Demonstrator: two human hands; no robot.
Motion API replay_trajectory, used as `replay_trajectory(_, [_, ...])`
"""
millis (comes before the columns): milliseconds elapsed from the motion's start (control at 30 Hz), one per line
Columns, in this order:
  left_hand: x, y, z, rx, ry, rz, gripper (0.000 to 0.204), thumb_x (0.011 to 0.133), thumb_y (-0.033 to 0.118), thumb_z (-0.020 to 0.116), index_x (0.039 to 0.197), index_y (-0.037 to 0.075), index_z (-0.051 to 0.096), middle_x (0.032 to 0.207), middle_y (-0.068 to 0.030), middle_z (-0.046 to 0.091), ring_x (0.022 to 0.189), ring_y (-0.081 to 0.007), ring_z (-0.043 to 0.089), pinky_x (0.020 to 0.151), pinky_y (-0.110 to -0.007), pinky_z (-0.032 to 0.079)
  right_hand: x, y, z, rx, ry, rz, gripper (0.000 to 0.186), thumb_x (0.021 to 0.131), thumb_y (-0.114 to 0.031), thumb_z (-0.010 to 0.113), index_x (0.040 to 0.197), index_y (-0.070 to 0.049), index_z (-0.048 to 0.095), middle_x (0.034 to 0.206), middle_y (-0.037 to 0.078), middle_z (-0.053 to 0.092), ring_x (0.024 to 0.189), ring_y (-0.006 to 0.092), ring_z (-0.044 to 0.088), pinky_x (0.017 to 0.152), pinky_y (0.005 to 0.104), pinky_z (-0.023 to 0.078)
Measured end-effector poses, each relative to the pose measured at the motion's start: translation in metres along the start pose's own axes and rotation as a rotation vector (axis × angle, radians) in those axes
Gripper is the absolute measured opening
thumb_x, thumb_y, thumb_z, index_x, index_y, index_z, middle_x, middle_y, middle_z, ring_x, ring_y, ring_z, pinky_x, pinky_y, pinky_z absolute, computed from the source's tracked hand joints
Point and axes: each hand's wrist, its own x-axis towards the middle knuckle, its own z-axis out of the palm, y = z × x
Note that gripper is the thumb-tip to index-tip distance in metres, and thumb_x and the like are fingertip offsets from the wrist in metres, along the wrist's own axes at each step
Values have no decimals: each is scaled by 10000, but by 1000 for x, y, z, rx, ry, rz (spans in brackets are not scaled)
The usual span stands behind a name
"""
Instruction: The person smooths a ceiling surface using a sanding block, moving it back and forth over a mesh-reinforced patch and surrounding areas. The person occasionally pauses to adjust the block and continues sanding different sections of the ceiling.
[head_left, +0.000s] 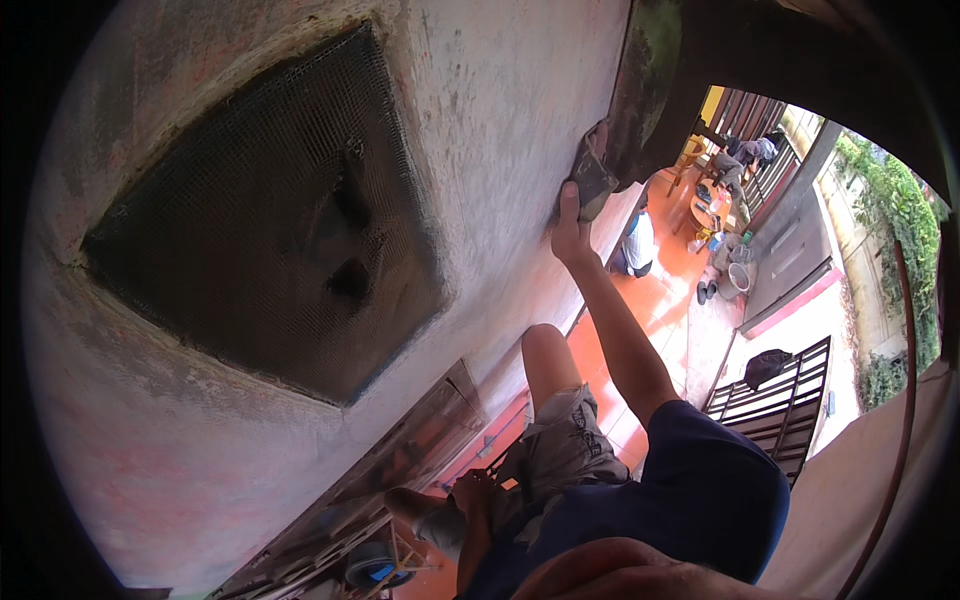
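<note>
My right hand (pixel 572 230) is raised against the whitish, patchy wall (pixel 500 150). It is closed round a dark, flat, squarish pad (pixel 594 186), pressed to the wall just below a dark, mossy beam (pixel 650 90). The thumb lies along the pad's near side; the other fingers are mostly hidden. Low down, beside my bent leg, my left hand (pixel 474 490) has its fingers curled. Dark bars show next to it, but what it grips is too dark to make out.
A mesh-covered opening (pixel 290 230) with torn holes fills the wall at left. Below are leaning boards (pixel 410 440) and a wooden stool (pixel 400 560). Farther off, people sit near a round table (pixel 708 205) on orange tiles. A barred railing (pixel 790 395) and a cable (pixel 905 400) stand right.
</note>
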Motion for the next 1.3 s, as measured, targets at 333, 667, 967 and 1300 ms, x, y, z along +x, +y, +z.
replay_trajectory(333, [3, 6, -1, 31, 3, -69, 348, 938, 365, 576, 983, 86, 781, 921, -195, 759, 848, -373, 746, 792, -482, 600, 83, 4, 0, 136, 67, -119, 664, 1064, -283, 403, 1567, 90, 181, 1671, 241, 92, 1548, 374, 89, 1246, 461, 116])
replay_trajectory(667, [4, 10, -6, 26, -55, -126, 363, 934, 377, 558, 1042, 116, 784, 977, -214, 748, 908, -385, 735, 834, -513, 584, -54, 18, 12, 102, 78, -23, 643, 1070, -323, 398, 1549, 68, 220, 1633, 200, 162, 1502, 327, 156, 1223, 429, 153])
replay_trajectory(967, [-4, 19, -19, -29, -39, -90, 370, 944, 389, 550, 1005, 120, 795, 925, -211, 753, 872, -379, 747, 819, -495, 607, 49, 46, 3, 169, 53, -9, 628, 1075, -358, 394, 1533, 49, 256, 1599, 164, 225, 1461, 285, 217, 1202, 401, 186])
replay_trajectory(1300, [7, 9, -5, 68, -134, -228, 365, 919, 458, 584, 1102, 214, 785, 1084, -136, 755, 1003, -335, 734, 897, -458, 589, -56, -15, 21, 91, 43, -139, 740, 1071, -358, 358, 1605, 71, 76, 1717, 174, 19, 1584, 291, 41, 1262, 413, 57])
